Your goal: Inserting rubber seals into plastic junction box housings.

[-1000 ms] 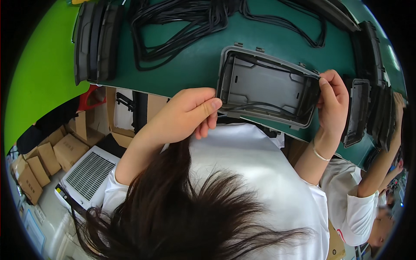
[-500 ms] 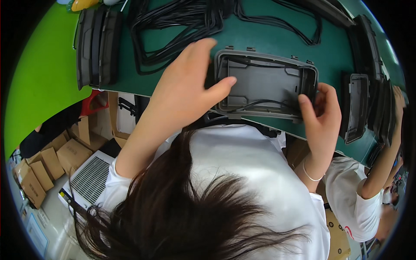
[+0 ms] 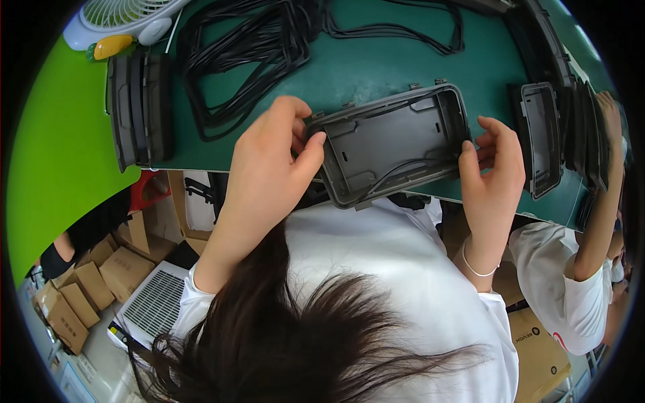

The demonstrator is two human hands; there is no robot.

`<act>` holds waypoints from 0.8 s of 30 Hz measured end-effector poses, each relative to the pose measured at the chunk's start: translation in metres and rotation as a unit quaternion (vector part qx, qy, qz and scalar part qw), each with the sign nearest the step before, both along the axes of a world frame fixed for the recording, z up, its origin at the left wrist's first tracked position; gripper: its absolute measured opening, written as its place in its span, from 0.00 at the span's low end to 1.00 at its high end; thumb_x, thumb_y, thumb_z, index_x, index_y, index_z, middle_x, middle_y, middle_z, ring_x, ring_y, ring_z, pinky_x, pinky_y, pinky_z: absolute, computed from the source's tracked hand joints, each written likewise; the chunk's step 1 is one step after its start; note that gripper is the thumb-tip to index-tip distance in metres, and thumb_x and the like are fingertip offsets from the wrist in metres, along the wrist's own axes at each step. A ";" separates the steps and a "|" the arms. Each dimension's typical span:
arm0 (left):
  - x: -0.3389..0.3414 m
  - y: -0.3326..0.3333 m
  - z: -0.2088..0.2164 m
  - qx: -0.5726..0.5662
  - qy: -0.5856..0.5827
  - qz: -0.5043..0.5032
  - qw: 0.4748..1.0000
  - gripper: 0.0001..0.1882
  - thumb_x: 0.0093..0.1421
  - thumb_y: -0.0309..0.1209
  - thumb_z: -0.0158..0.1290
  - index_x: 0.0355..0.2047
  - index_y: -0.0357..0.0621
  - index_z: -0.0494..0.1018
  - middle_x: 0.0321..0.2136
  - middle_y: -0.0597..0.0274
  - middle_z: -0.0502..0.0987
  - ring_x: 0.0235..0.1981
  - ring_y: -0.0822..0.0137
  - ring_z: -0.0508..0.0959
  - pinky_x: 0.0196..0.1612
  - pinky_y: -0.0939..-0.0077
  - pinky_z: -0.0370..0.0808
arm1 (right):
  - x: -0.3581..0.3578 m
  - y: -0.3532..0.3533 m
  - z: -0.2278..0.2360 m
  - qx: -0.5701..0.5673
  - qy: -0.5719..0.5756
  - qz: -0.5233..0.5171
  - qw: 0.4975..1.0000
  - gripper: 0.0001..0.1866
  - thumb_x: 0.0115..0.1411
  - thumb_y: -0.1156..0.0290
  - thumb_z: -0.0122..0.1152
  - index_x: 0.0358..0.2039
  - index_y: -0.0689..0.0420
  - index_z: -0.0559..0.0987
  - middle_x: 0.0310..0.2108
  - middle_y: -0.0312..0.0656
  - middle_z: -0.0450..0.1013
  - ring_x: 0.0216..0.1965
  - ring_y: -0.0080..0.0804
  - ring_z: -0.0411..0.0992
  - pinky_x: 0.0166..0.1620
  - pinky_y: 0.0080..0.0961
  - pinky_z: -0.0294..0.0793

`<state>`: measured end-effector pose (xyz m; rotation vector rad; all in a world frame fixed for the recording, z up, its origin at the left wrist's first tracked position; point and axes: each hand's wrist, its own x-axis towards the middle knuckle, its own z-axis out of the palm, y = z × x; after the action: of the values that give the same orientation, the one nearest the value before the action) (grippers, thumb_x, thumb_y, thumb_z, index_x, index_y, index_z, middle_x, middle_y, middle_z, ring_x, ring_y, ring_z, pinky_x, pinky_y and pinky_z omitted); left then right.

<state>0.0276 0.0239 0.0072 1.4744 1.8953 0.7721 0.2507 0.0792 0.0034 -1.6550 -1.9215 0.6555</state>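
Observation:
A dark grey rectangular plastic box (image 3: 396,141), open side up, is held tilted at the near edge of the green table, its right end higher in view. A thin black cord-like loop (image 3: 407,163), resembling a rubber seal, lies inside along its walls. My left hand (image 3: 272,161) pinches the box's left end, thumb at the rim and fingers outside. My right hand (image 3: 494,161) is beside the right end, fingers loosely bent and apart, its thumb tip at the rim. Beyond the box lies a tangled pile of similar black loops (image 3: 245,64).
Grey box parts stand at the left (image 3: 141,111); another open grey box (image 3: 541,138) and more parts (image 3: 588,134) are at the right. A white fan (image 3: 124,15) sits on a bright green surface. Another person's arm (image 3: 598,221) reaches in at the far right. Cardboard boxes (image 3: 124,272) lie below.
My left hand has come down from above the box onto its left end. The box has turned, its right end swinging upward in view. My right hand's fingers have loosened.

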 end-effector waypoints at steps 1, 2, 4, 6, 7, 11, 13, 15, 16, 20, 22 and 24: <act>0.001 0.001 0.000 0.040 0.012 0.007 0.999 0.07 0.51 0.24 0.53 0.27 0.34 0.66 0.22 0.54 0.70 0.20 0.60 0.72 0.23 0.67 0.68 | 0.001 -0.001 -0.001 0.000 -0.001 -0.003 1.000 0.13 0.47 0.82 0.56 0.36 0.64 0.71 0.26 0.43 0.65 0.25 0.31 0.65 0.26 0.23 0.65; -0.001 0.002 0.000 0.040 0.011 0.005 0.999 0.07 0.51 0.24 0.53 0.27 0.34 0.66 0.22 0.54 0.70 0.20 0.60 0.72 0.23 0.67 0.68 | 0.001 -0.002 -0.003 0.011 -0.007 0.006 1.000 0.13 0.47 0.82 0.56 0.35 0.63 0.71 0.26 0.43 0.65 0.25 0.32 0.65 0.26 0.24 0.65; -0.005 0.003 0.001 0.025 0.042 -0.049 0.998 0.07 0.50 0.23 0.53 0.26 0.36 0.65 0.24 0.55 0.69 0.21 0.60 0.71 0.23 0.69 0.68 | 0.001 -0.003 -0.005 0.024 -0.013 0.014 1.000 0.13 0.46 0.82 0.56 0.34 0.63 0.70 0.26 0.43 0.64 0.25 0.33 0.65 0.27 0.25 0.66; -0.006 0.004 0.000 0.033 0.064 -0.061 0.995 0.07 0.50 0.23 0.53 0.26 0.36 0.66 0.23 0.55 0.69 0.21 0.60 0.71 0.24 0.69 0.68 | -0.003 -0.002 -0.007 0.090 -0.086 0.048 0.991 0.11 0.46 0.82 0.56 0.33 0.63 0.70 0.26 0.44 0.64 0.25 0.37 0.65 0.28 0.27 0.66; -0.007 0.004 0.000 0.041 0.087 -0.072 0.993 0.06 0.50 0.23 0.53 0.25 0.36 0.66 0.23 0.56 0.69 0.21 0.59 0.71 0.24 0.69 0.67 | -0.005 -0.001 -0.009 0.101 -0.097 0.042 0.989 0.10 0.46 0.83 0.56 0.32 0.63 0.70 0.26 0.45 0.64 0.26 0.39 0.66 0.28 0.29 0.67; -0.008 0.001 -0.001 0.036 0.083 -0.074 0.993 0.06 0.49 0.22 0.53 0.24 0.36 0.66 0.22 0.56 0.69 0.21 0.59 0.70 0.25 0.69 0.67 | -0.004 -0.001 -0.009 0.089 -0.107 0.029 0.990 0.09 0.45 0.83 0.55 0.30 0.63 0.71 0.27 0.45 0.65 0.26 0.39 0.67 0.29 0.28 0.67; -0.007 0.001 0.000 0.022 0.046 -0.058 0.997 0.06 0.49 0.22 0.53 0.23 0.35 0.66 0.21 0.56 0.69 0.21 0.59 0.70 0.25 0.70 0.67 | 0.000 0.000 -0.007 0.083 -0.077 0.033 0.993 0.09 0.45 0.83 0.55 0.30 0.63 0.71 0.27 0.44 0.66 0.27 0.36 0.67 0.29 0.26 0.68; -0.006 0.000 0.003 0.009 0.023 -0.050 0.998 0.06 0.49 0.22 0.53 0.24 0.35 0.66 0.21 0.56 0.69 0.21 0.59 0.71 0.25 0.70 0.68 | 0.001 -0.002 -0.008 0.093 -0.039 0.021 0.995 0.08 0.45 0.83 0.55 0.29 0.63 0.71 0.26 0.44 0.66 0.26 0.34 0.67 0.28 0.25 0.68; -0.006 -0.001 0.004 -0.003 0.001 -0.041 0.999 0.06 0.49 0.22 0.53 0.24 0.35 0.67 0.21 0.56 0.69 0.22 0.59 0.71 0.25 0.70 0.68 | 0.002 -0.003 -0.009 0.103 -0.001 0.009 0.995 0.08 0.46 0.83 0.55 0.29 0.63 0.71 0.26 0.43 0.67 0.25 0.32 0.67 0.28 0.24 0.68; -0.011 -0.002 0.002 0.016 0.027 -0.063 0.997 0.05 0.49 0.22 0.53 0.24 0.35 0.67 0.21 0.55 0.69 0.22 0.59 0.71 0.25 0.71 0.68 | 0.007 -0.015 -0.009 0.071 0.021 -0.048 0.996 0.06 0.47 0.82 0.56 0.27 0.63 0.71 0.24 0.42 0.66 0.22 0.29 0.66 0.27 0.22 0.67; -0.008 -0.001 0.004 0.019 0.035 -0.069 0.997 0.05 0.49 0.22 0.53 0.24 0.35 0.67 0.21 0.55 0.69 0.22 0.59 0.71 0.25 0.70 0.68 | 0.010 -0.017 -0.008 0.047 0.020 -0.027 0.998 0.04 0.47 0.82 0.56 0.24 0.63 0.70 0.22 0.41 0.66 0.19 0.29 0.65 0.25 0.21 0.66; -0.008 -0.001 0.004 0.020 0.042 -0.074 0.996 0.05 0.49 0.22 0.53 0.24 0.35 0.67 0.21 0.55 0.69 0.22 0.58 0.71 0.25 0.70 0.68 | 0.007 -0.017 -0.004 0.045 -0.003 -0.034 0.998 0.04 0.47 0.81 0.56 0.23 0.63 0.70 0.21 0.40 0.66 0.19 0.28 0.65 0.24 0.21 0.65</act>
<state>0.0200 0.0231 0.0111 1.6738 1.8162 0.6925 0.2581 0.0625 -0.0009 -1.6604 -1.8613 0.5301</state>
